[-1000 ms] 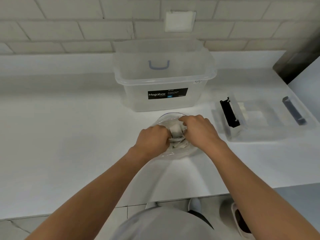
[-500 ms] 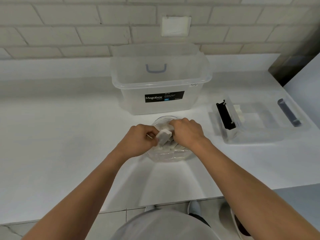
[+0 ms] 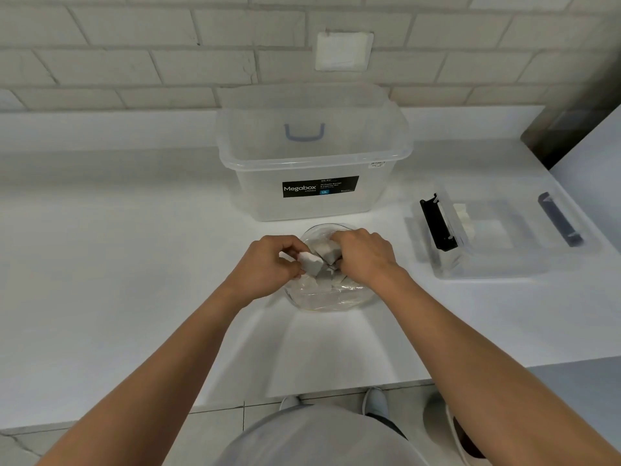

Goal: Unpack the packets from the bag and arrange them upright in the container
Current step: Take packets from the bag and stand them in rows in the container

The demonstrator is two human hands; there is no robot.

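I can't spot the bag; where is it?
In the head view, the bag lies on the counter, just in front of the clear container, under the left hand and right hand.

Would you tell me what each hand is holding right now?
Left hand: closed, pinching a white packet.
Right hand: closed, gripping a grey packet in the bag.

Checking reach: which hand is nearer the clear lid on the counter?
Right. The right hand, in the bag, is left of the lid; the left hand, pinching a packet, is farther left.
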